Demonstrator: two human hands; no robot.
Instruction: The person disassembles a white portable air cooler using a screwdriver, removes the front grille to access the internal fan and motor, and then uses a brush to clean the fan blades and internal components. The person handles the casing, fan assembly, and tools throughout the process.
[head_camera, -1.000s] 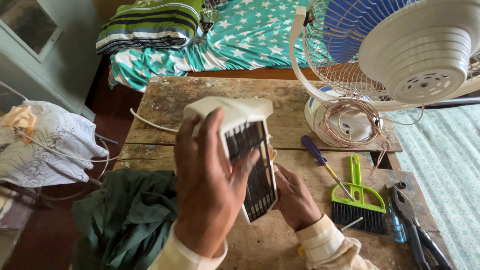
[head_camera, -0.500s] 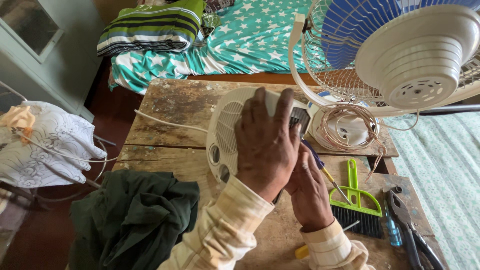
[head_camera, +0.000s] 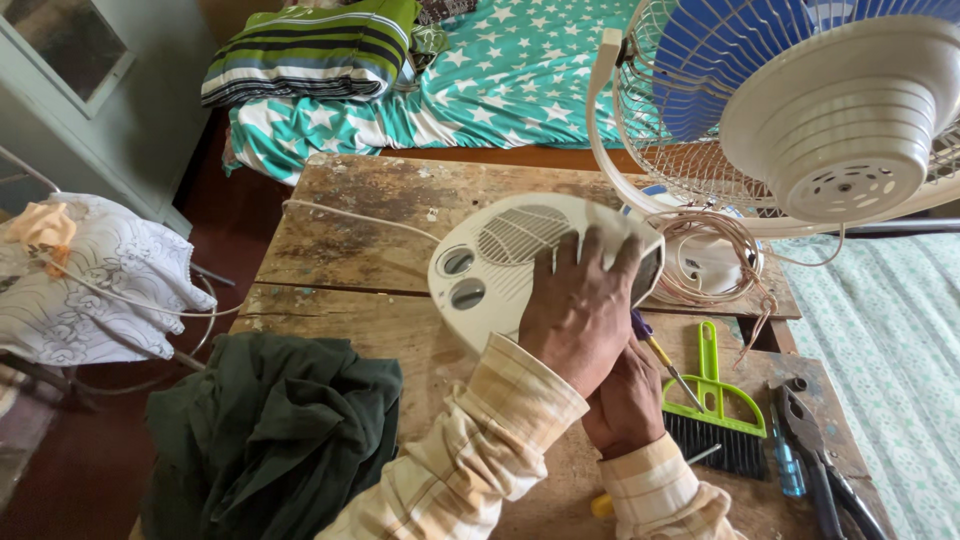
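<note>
A cream plastic housing (head_camera: 490, 265) with a slotted grille and two round holes lies face up on the wooden table (head_camera: 370, 240). My left hand (head_camera: 578, 312) is spread flat over its right end, fingers gripping the edge. Just behind it, my right hand (head_camera: 628, 405) is tucked under my left wrist against the housing's near edge, and its fingers are hidden. A purple-handled screwdriver (head_camera: 655, 350) lies right beside my right hand. A white cord (head_camera: 340, 212) runs from the housing off to the left.
A table fan with blue blades (head_camera: 800, 110) stands at the right, a copper wire coil (head_camera: 710, 262) under it. A green hand brush (head_camera: 715, 420), pliers (head_camera: 812, 445) and a blue-handled tool (head_camera: 787, 468) lie right. A dark green cloth (head_camera: 270, 430) lies left.
The housing was held upright with its open inside facing me. It has been turned over and laid down on the table, and my left hand now presses on top.
</note>
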